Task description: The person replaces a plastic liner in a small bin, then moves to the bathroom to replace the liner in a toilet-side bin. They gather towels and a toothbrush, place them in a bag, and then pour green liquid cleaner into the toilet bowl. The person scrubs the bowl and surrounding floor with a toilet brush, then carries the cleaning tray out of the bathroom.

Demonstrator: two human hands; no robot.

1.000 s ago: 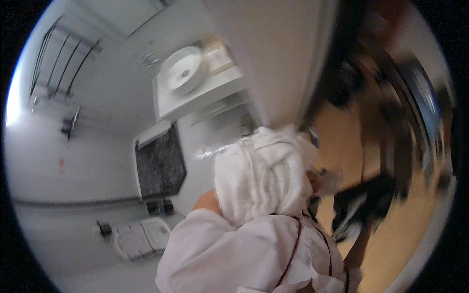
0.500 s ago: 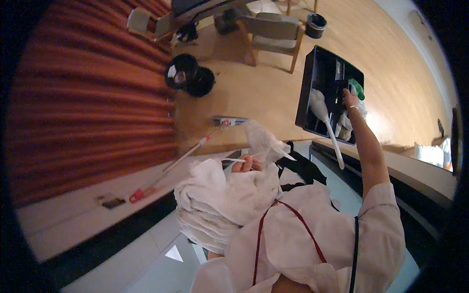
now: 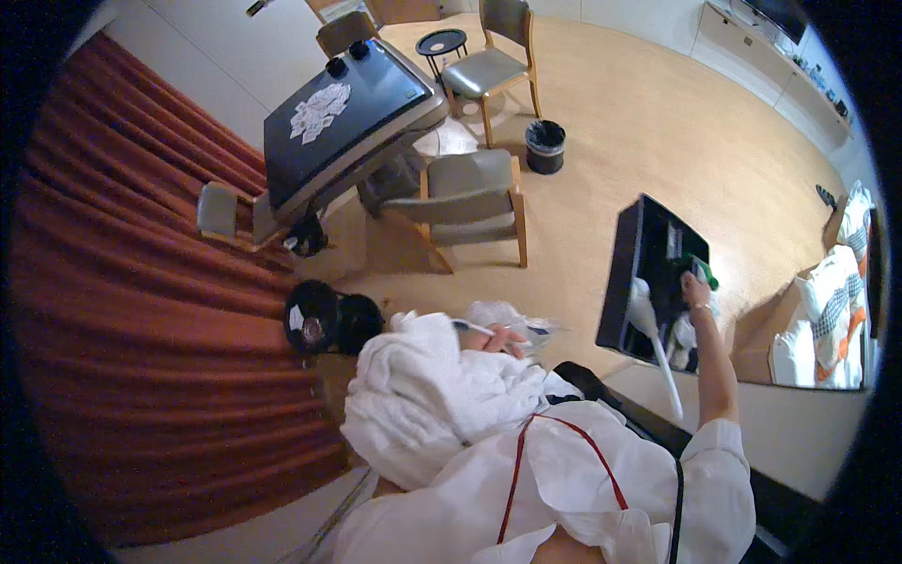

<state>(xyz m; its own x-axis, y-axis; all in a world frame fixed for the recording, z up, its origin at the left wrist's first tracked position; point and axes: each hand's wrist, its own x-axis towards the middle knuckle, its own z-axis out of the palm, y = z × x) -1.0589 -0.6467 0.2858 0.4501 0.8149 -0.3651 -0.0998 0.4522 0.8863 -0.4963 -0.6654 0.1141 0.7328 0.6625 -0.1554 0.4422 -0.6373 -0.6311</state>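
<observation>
A bundle of white towels (image 3: 413, 376) lies over my left forearm, against my chest. Past the bundle my left hand (image 3: 500, 340) is closed round a clear plastic bag (image 3: 503, 315) and a thin white strip. Out to the right, my right hand (image 3: 696, 289) grips a black caddy (image 3: 622, 273) by its middle, where the handle is partly hidden by my fingers. A white toilet brush (image 3: 663, 362) lies in the caddy, its long handle sticking out toward me. Beside my fingers is something green (image 3: 711, 279), and whitish cloths or bags fill the near corner.
Ahead is a black-topped table (image 3: 352, 113) with scattered white tiles or cards. Chairs (image 3: 474, 197) stand round it, near a black bin (image 3: 545, 148) and a small round table (image 3: 441, 41). Two black bins (image 3: 315, 320) stand by the red curtain (image 3: 141, 329). At right lies a bed (image 3: 817, 329).
My view has lifted and swung, so the table and bed now show and the mop has left the picture. Both hands keep their holds; the caddy still hangs from my right hand.
</observation>
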